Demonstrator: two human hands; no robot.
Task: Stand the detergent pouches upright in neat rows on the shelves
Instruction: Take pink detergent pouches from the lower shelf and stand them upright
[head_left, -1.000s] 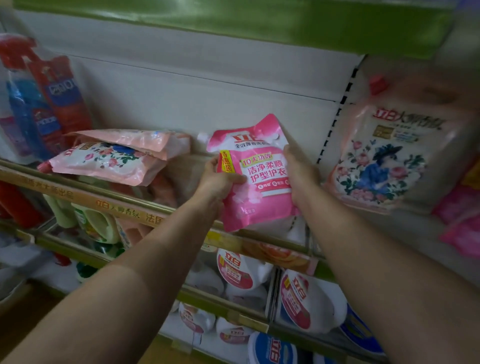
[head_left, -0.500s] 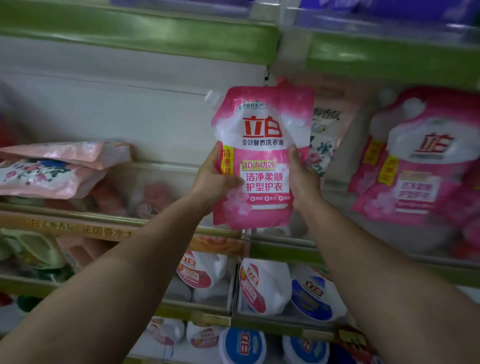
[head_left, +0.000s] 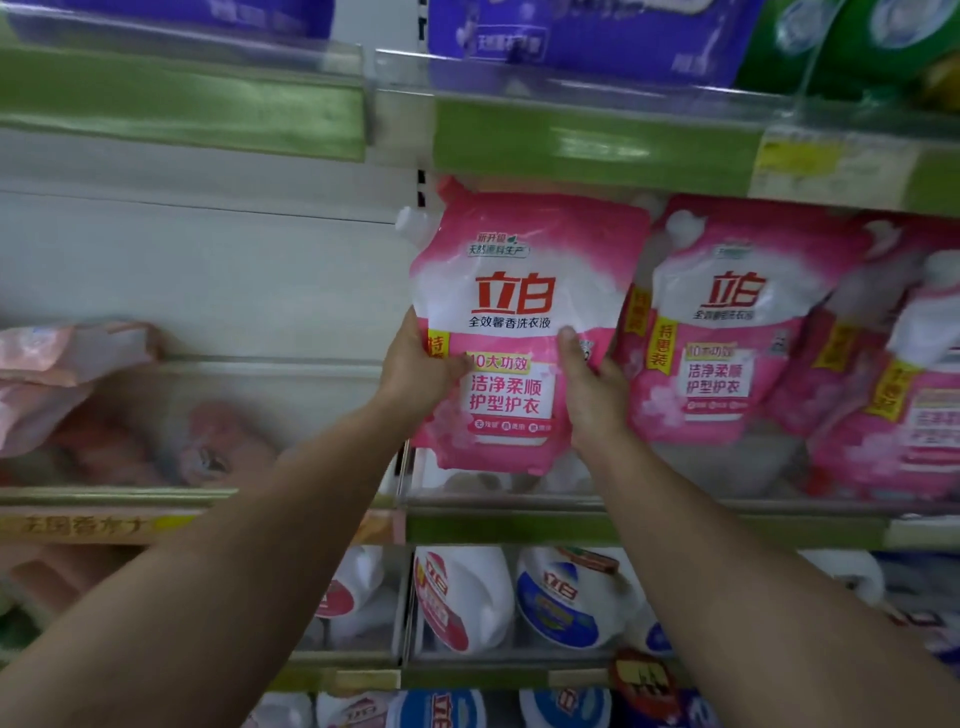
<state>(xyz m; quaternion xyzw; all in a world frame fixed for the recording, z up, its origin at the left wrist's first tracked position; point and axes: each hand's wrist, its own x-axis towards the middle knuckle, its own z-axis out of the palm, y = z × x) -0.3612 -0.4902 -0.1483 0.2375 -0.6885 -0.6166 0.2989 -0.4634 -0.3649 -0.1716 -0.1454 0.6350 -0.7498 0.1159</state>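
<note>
Both hands are up on one pink detergent pouch (head_left: 519, 332): the left hand (head_left: 418, 371) grips its left edge, thumb across the front, and the right hand (head_left: 592, 384) clasps the right edge, thumb lying up the label. The pouch is upright, spout at the top left, held in front of the middle shelf (head_left: 519, 530) at the left end of a row, its bottom edge behind the clear front rail; whether it rests on the shelf I cannot tell.

Just beside it on the right stands a second pink pouch (head_left: 727, 332), upright, and further right at least two more pink pouches (head_left: 893, 374), blurred and overlapping. Off to the left, well apart, two pale floral pouches (head_left: 57, 379) lie flat, stacked.

Above, a green shelf edge (head_left: 571, 140) carries purple packs (head_left: 582, 36). Below, white detergent bottles (head_left: 462, 597) lie in clear bins, four or so in that tier, more beneath. White back panel (head_left: 208, 270) behind, dim shop lighting.
</note>
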